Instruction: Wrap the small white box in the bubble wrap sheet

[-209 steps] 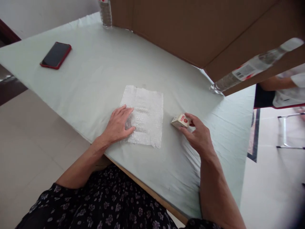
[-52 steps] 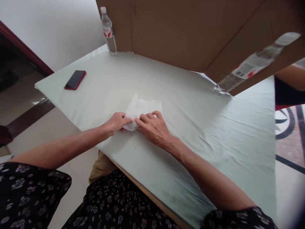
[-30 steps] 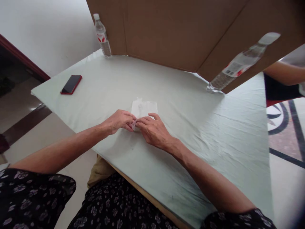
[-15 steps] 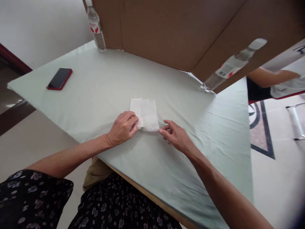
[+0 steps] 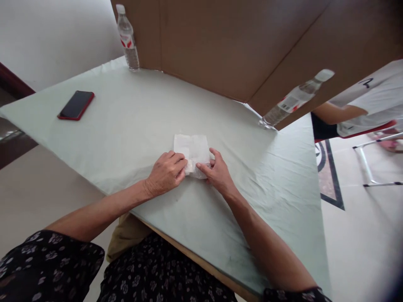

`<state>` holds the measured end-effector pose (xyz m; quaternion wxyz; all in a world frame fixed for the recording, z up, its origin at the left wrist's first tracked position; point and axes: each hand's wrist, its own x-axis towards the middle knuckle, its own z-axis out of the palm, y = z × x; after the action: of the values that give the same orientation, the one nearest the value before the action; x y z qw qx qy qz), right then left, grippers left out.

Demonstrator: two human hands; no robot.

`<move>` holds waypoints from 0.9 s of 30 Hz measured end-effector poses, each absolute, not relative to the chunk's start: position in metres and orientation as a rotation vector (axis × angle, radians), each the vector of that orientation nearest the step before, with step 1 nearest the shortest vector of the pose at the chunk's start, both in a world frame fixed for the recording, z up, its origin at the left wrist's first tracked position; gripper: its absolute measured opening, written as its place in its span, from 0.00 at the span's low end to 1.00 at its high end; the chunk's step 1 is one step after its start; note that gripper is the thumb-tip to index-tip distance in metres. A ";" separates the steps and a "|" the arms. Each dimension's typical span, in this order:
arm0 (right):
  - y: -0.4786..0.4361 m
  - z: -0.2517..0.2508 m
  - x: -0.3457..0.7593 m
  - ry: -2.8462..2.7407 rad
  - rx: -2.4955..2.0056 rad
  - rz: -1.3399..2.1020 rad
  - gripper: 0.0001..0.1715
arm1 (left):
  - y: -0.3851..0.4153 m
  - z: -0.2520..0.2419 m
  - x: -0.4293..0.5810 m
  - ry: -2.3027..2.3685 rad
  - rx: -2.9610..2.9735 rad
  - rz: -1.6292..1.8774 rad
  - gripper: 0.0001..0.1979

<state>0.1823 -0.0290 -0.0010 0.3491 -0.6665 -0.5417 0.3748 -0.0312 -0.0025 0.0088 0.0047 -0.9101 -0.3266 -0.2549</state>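
Observation:
A thin white sheet, like tissue or paper (image 5: pixel 195 146), lies on the pale green tablecloth in front of me, its near edge crumpled and partly translucent. My left hand (image 5: pixel 169 171) is closed on the sheet's near left corner, beside a small cream-coloured patch. My right hand (image 5: pixel 217 171) grips the near right part of the sheet, thumb on top and forefinger along the right edge. The undersides of the fingers are hidden.
A black phone with a red case (image 5: pixel 76 105) lies at the left. Brown cardboard (image 5: pixel 214 46) stands at the back, with a water bottle (image 5: pixel 128 42) at its left and another bottle (image 5: pixel 292 100) at its right. A person's arm (image 5: pixel 340 113) shows at the right.
My right hand has moved left and onto the sheet, closing on its near right part. My left hand stays at the left corner. The view has shifted slightly.

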 end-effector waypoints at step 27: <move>-0.048 0.031 0.137 -1.829 -1.664 0.678 0.40 | -0.002 0.002 -0.026 -1.560 -3.091 -1.294 0.24</move>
<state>0.1374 -0.0479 0.0307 0.2847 -0.6220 -0.6839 0.2536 -0.0260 -0.0023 0.0024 -0.2740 -0.8043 -0.4058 -0.3367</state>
